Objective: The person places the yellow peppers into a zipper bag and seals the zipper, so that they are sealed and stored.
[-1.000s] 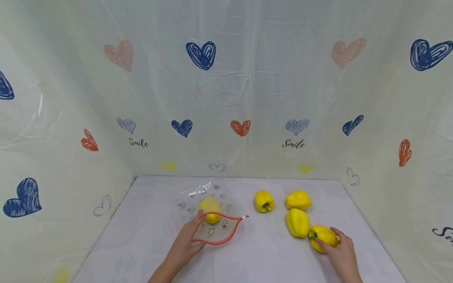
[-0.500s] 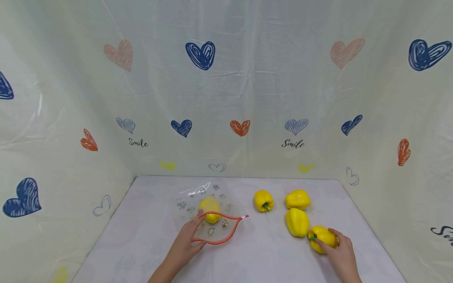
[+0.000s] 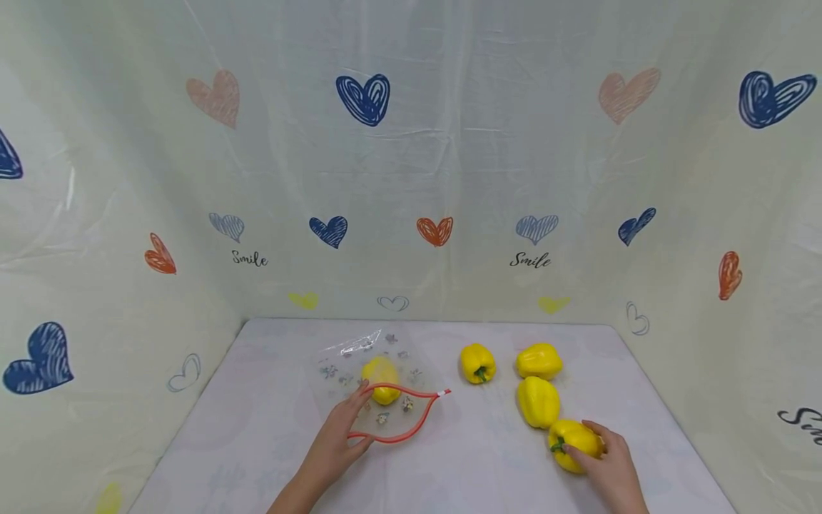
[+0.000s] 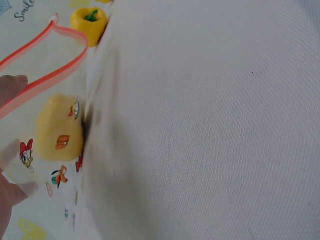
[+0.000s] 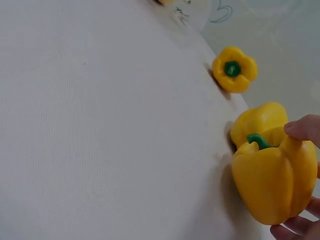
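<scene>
Where the right grip [image 3: 613,462] holds, yellow pepper [image 5: 270,182], glossy, lobed, green-stemmed

Peppers [image 5: 270,177] yel, stems [image 5: 232,69] grn — bag rim [image 4: 60,72] red.

Heart-printed sheeting [image 3: 443,164] around a white table [image 3: 475,467]

Pale and creased, the sheeting hangs at twelve o'clock and runs down both sides. Faded pink hearts [image 3: 214,98] sit toward ten and two; red hearts [image 3: 160,258] mark nine and three, with black "Smile" lettering [image 3: 250,259] nearer the centre. The table spreads at six. Soft light leaves a glare streak between nine and ten.
</scene>
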Available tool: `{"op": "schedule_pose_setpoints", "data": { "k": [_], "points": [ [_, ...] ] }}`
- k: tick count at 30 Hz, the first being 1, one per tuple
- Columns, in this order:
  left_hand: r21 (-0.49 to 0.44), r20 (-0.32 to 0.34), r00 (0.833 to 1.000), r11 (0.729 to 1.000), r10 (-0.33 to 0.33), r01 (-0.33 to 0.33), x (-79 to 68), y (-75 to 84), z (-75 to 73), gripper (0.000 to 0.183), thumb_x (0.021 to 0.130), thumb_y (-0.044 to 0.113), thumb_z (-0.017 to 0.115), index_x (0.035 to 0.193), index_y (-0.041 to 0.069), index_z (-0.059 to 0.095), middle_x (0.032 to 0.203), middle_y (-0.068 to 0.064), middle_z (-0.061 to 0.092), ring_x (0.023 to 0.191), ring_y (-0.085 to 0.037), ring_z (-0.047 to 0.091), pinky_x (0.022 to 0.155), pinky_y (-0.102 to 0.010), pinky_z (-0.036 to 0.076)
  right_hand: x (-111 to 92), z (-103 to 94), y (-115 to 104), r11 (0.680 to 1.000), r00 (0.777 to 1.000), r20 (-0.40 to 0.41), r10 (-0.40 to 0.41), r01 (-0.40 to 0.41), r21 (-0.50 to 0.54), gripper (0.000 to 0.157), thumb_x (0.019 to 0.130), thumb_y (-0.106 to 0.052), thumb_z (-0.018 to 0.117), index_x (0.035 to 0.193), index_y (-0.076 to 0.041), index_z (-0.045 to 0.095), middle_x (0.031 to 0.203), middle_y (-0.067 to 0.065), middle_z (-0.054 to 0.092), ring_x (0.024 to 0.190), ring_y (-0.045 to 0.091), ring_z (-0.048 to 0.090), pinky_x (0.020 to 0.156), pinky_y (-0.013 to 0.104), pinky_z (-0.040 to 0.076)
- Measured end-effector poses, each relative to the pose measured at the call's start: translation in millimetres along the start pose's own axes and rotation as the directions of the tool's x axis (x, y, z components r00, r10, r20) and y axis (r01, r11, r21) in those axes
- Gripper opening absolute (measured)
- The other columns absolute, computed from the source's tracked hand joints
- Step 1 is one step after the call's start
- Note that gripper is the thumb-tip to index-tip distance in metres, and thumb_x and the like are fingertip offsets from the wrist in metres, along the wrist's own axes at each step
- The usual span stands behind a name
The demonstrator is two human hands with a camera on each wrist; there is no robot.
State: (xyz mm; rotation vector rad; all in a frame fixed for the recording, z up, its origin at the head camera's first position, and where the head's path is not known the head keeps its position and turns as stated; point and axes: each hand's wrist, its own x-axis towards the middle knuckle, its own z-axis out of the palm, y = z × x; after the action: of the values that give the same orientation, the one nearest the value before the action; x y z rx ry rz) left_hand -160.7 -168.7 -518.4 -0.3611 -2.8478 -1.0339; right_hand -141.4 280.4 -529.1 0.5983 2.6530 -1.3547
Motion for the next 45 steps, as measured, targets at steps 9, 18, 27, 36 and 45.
{"op": "schedule_pose_setpoints", "data": {
  "k": [9,18,27,36,45],
  "points": [
    [0.002,-0.008,1.000,1.000,0.009,-0.009,-0.7,-1.9,0.6,0.083,0.076,0.012,0.084,0.147,0.019,0.042,0.157,0.000,0.031,0.134,-0.030,0.041,0.106,-0.053,0.038,-10,9.4,-17,0.998,0.997,0.051,-0.053,0.054,-0.021,0.087,0.081,-0.047,0.075,0.142,0.003,0.039,0.139,0.033,0.027,0.119,0.046,0.034,0.097,0.062,0.037],
    [-0.022,0.001,1.000,1.000,-0.019,0.019,-2.2,-0.4,2.5,0.077,0.081,0.014,0.079,0.148,0.021,0.042,0.157,0.001,0.032,0.134,-0.030,0.040,0.105,-0.055,0.038,-15,23.3,-24,0.993,0.991,0.075,-0.115,0.116,-0.005,0.082,0.079,-0.045,0.078,0.138,0.001,0.046,0.137,0.027,0.036,0.116,0.039,0.041,0.095,0.055,0.041],
    [-0.009,-0.016,1.000,1.000,0.002,-0.003,-2.2,0.2,2.0,0.073,0.083,0.013,0.076,0.147,0.020,0.043,0.156,0.000,0.033,0.133,-0.030,0.041,0.105,-0.055,0.038,-22,41.9,-41,0.990,0.987,0.084,-0.134,0.130,0.048,0.079,0.076,-0.044,0.080,0.135,-0.001,0.050,0.136,0.024,0.038,0.113,0.036,0.042,0.092,0.050,0.043],
    [-0.008,0.019,1.000,1.000,0.021,-0.020,-3.9,3.0,4.0,0.070,0.087,0.016,0.073,0.149,0.020,0.040,0.156,0.002,0.033,0.135,-0.028,0.039,0.106,-0.054,0.037,-32,58.7,-57,0.983,0.986,0.087,-0.144,0.132,0.130,0.074,0.076,-0.042,0.081,0.134,-0.006,0.053,0.136,0.018,0.041,0.115,0.034,0.042,0.093,0.049,0.043],
    [0.016,0.009,0.998,0.998,0.065,-0.066,-5.8,6.3,6.0,0.070,0.088,0.014,0.071,0.150,0.022,0.039,0.157,0.004,0.031,0.135,-0.026,0.039,0.108,-0.051,0.037,-39,76.5,-73,0.968,0.973,0.092,-0.210,0.193,0.162,0.068,0.074,-0.039,0.083,0.129,-0.009,0.057,0.135,0.015,0.046,0.112,0.031,0.046,0.091,0.045,0.045]
  ]
}}
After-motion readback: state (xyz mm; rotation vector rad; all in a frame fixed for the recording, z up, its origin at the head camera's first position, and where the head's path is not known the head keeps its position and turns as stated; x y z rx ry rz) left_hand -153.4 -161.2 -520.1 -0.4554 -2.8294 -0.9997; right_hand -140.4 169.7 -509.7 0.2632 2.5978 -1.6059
